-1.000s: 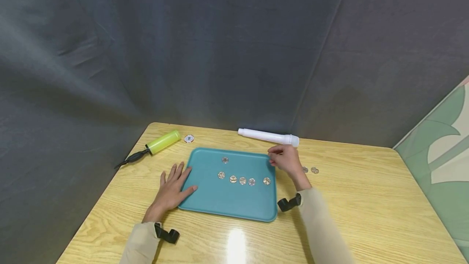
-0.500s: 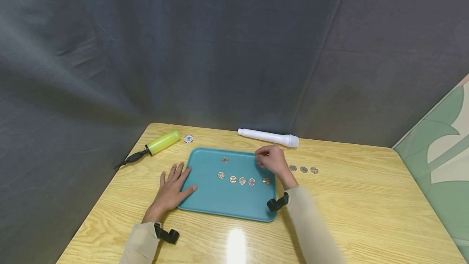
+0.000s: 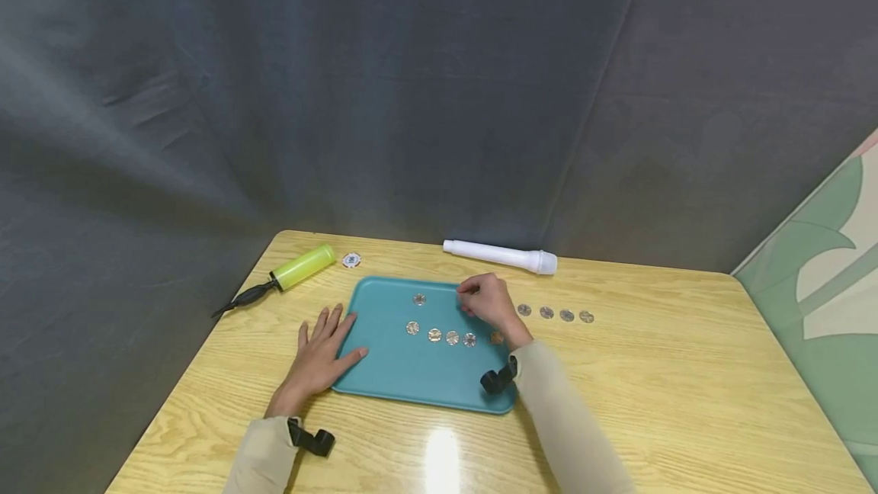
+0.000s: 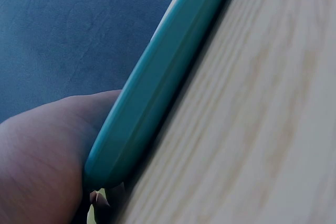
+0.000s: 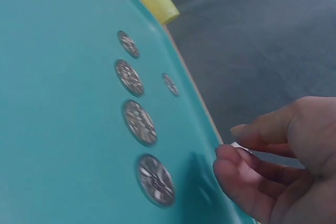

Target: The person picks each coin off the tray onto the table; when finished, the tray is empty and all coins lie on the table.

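Note:
My left hand lies flat with spread fingers across the left rim of a teal tray, the thumb reaching inside. In the left wrist view the tray's side wall fills the middle. Over the tray's far right part, my right hand pinches a small thin object, apparently a coin; only a pale sliver shows between thumb and fingertips. Several patterned silvery coins lie in a row inside the tray, the rightmost partly behind my wrist. Another coin lies behind that row.
Several more coins line the table right of the tray. A white microphone-shaped stick lies behind it. At back left are a yellow-green hand pump and a white chip with red edge marks. A dark curtain hangs behind.
My right hand has moved left, from the tray's right edge to over its far part, uncovering coins on the table to the right. The left hand has stayed put.

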`<state>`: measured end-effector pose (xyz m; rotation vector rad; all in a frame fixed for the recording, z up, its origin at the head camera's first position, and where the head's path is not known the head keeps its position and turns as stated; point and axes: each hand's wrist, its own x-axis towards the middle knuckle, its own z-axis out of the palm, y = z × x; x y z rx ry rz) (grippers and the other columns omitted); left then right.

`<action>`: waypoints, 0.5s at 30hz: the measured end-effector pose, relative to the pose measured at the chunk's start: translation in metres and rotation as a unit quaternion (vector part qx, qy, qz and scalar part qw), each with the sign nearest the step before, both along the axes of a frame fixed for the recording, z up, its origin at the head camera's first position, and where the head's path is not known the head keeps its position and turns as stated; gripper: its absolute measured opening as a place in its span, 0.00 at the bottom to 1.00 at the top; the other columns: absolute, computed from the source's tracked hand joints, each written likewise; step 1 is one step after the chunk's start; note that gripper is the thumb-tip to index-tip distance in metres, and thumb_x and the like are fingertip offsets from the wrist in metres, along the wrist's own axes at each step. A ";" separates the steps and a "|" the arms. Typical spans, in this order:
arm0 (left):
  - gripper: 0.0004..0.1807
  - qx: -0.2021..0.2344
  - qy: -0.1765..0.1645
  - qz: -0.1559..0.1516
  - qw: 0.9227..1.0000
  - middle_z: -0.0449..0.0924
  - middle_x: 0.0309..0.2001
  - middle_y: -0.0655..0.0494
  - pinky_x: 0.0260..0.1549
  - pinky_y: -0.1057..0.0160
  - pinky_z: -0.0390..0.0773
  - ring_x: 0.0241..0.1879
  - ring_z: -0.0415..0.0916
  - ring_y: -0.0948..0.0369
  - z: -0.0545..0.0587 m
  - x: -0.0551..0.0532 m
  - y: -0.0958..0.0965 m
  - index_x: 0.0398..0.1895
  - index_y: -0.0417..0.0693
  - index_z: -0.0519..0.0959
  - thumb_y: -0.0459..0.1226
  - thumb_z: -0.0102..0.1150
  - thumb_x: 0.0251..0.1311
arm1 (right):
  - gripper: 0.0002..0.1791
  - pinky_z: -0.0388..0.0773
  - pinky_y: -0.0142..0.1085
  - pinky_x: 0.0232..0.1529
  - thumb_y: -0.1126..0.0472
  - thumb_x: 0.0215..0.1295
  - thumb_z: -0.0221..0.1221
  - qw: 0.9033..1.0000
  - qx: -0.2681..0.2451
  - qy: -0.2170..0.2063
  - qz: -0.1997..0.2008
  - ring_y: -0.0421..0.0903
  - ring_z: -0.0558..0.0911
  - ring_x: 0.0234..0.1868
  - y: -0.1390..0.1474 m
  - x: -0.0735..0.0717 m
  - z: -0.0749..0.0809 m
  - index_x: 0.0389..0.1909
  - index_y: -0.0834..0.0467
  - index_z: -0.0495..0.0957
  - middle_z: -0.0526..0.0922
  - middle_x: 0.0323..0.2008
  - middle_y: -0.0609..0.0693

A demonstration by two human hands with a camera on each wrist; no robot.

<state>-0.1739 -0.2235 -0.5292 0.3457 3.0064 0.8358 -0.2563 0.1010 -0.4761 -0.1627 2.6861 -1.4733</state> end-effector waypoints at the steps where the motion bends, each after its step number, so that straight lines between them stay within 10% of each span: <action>1: 0.42 0.000 0.001 0.000 1.000 0.46 0.80 0.38 0.71 0.27 0.33 0.80 0.37 0.36 0.000 0.000 0.000 0.79 0.46 0.58 0.54 0.57 0.67 | 0.09 0.82 0.33 0.25 0.68 0.64 0.63 1.000 0.001 -0.002 0.001 0.43 0.85 0.22 -0.002 0.000 0.000 0.42 0.67 0.86 0.88 0.29 0.60; 15: 0.42 0.000 0.003 -0.001 1.000 0.46 0.80 0.38 0.70 0.27 0.33 0.80 0.38 0.36 0.000 0.000 0.000 0.79 0.46 0.58 0.54 0.57 0.67 | 0.09 0.82 0.31 0.25 0.69 0.61 0.65 0.999 0.034 0.009 0.030 0.39 0.82 0.22 -0.026 -0.002 -0.012 0.42 0.65 0.87 0.88 0.37 0.59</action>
